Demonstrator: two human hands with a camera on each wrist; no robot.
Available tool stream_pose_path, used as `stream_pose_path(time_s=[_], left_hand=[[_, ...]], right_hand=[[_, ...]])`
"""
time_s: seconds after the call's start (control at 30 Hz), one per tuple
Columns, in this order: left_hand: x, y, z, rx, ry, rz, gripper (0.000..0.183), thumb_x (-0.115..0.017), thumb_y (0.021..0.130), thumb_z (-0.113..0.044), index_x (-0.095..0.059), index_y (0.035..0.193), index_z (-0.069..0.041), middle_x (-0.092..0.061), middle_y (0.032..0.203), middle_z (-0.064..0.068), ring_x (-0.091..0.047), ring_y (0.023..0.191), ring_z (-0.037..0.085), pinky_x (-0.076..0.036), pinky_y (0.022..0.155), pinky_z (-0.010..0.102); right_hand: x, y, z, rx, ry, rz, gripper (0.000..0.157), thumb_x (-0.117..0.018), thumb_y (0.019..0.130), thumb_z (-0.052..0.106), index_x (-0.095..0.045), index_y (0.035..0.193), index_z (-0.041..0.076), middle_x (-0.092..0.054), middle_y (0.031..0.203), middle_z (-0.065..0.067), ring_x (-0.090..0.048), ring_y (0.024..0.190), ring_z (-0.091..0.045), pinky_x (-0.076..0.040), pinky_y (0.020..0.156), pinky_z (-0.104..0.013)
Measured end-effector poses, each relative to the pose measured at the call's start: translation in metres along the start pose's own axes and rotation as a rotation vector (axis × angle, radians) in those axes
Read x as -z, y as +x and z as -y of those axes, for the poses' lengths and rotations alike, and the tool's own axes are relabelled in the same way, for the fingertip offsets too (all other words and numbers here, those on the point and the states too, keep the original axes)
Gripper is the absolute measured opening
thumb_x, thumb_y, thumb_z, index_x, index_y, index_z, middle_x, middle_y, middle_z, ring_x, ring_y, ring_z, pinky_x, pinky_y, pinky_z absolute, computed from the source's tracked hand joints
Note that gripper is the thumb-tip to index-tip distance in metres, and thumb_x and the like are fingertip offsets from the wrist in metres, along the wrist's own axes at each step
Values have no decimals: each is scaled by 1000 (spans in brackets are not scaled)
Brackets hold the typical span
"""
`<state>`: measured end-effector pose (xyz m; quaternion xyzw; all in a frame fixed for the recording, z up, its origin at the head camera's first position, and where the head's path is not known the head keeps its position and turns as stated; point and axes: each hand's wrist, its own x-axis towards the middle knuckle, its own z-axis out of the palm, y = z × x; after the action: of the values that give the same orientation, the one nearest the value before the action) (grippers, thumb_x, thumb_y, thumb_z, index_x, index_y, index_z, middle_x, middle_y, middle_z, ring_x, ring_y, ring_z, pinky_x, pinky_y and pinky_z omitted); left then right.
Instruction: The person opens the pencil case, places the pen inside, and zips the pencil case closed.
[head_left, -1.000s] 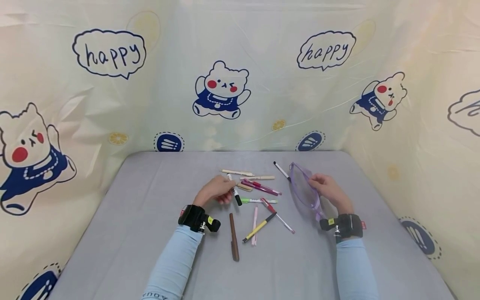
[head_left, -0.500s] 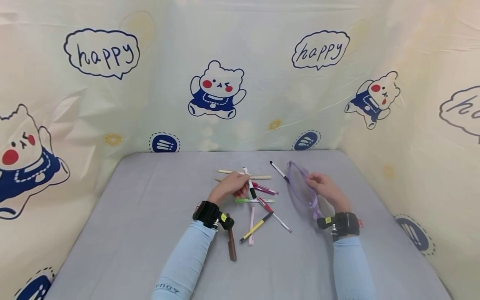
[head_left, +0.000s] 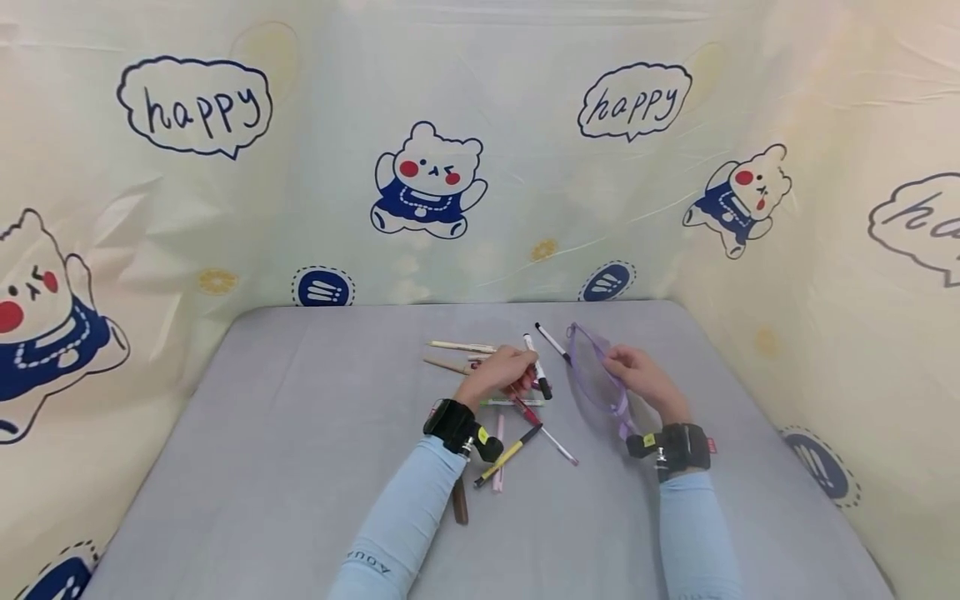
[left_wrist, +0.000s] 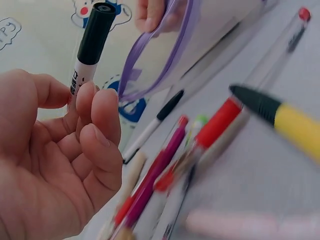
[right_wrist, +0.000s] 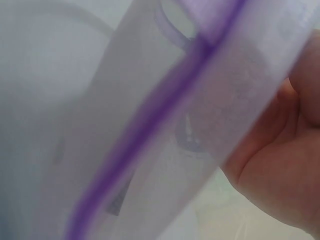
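Note:
My left hand [head_left: 504,372] pinches a white marker [head_left: 537,365] with a black cap, just left of a translucent pouch with a purple zipper edge [left_wrist: 187,30]. In the left wrist view, thumb and fingertips grip the marker's white barrel, and its black cap points up. My right hand [head_left: 647,382] holds the pouch's right edge, and its mouth gapes toward the marker. The purple zipper [right_wrist: 150,117] crosses the right wrist view, blurred. Right-hand fingertips are mostly hidden behind the pouch there. A dark patch shows through the pouch wall; I cannot tell what it is.
Several pens lie under and around my left hand: beige pens [head_left: 447,365], a red-capped pen [head_left: 527,410], a yellow-and-black pen [head_left: 510,454] crossing a pink one [head_left: 498,477]. A brown pen [head_left: 460,504] is partly behind my left forearm. A black-capped white pen [head_left: 551,340] lies beside the pouch.
My left hand has carried the marker rightward over the pens, close to the pouch's mouth. My right hand keeps its hold on the pouch nearly in place. The head view has shifted slightly.

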<state>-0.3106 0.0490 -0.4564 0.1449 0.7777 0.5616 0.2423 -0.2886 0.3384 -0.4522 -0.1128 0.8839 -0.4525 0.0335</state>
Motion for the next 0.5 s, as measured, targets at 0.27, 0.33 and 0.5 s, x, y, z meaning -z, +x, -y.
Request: stream_pose_path(time_s=[0.27,0.33,0.5], left_hand=[[-30,15,-11,-20,-2,17,40,-44,101,-32,-64,79,-4,-57,63,-1,-55,57,12,-43,51,25],[-34,18,-11,-11,10,17,41,-46,101,-34,-65,79,-5,-56,63,-1,-54,57,12,-43,51,25],[-43,26,-12,1,29,14,48,-48,101,-38,-67,97,6,-57,62,-1,-50,55,14,-40,50,26]], right_hand=[[0,-1,-8,-20,-3,-8,23,-56,99,18,-59,105,-5,-53,83,-1,-48,75,-10,-41,66,-23],[-1,0,-8,-29,0,-6,24,-56,99,17,-59,106,-6,-52,81,-1,-48,73,-10,-41,65,-24],[-1,-1,4,-25,14,7,22,-54,100,11,-57,106,-10,-51,80,-3,-46,71,-9,-40,63,-23]])
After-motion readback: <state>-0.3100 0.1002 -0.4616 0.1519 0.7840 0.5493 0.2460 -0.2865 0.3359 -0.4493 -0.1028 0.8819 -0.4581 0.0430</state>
